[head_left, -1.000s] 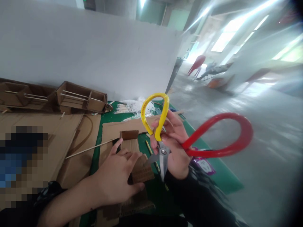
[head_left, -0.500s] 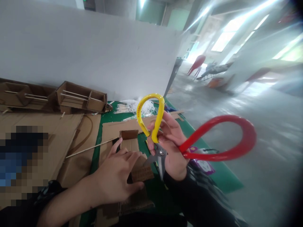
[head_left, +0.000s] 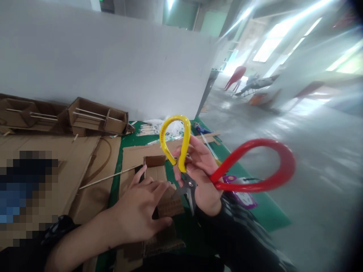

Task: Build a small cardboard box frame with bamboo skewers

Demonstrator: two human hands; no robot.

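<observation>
My right hand (head_left: 205, 177) grips a pair of scissors with one yellow handle loop and one red handle loop. Their metal blades (head_left: 189, 189) are spread apart and point down toward me. My left hand (head_left: 136, 211) lies across a small cardboard box (head_left: 154, 172), its fingers spread and the thumb stretched to the right. Part of the box is hidden under this hand. A cardboard flap (head_left: 171, 207) shows at the box's right side, close to the blades. A thin wooden stick (head_left: 110, 177) reaches from the box to the left.
Cardboard structures with sticks across them (head_left: 98, 115) stand against a white partition (head_left: 113, 64). A heap of white strings and sticks (head_left: 153, 128) lies at the back of the green table (head_left: 272, 215). A glue gun (head_left: 200, 127) and a purple packet (head_left: 245, 198) are on the right.
The scissors have shifted slightly left and down with my right hand, uncovering more of the glue gun behind. My left hand has stayed in place on the box.
</observation>
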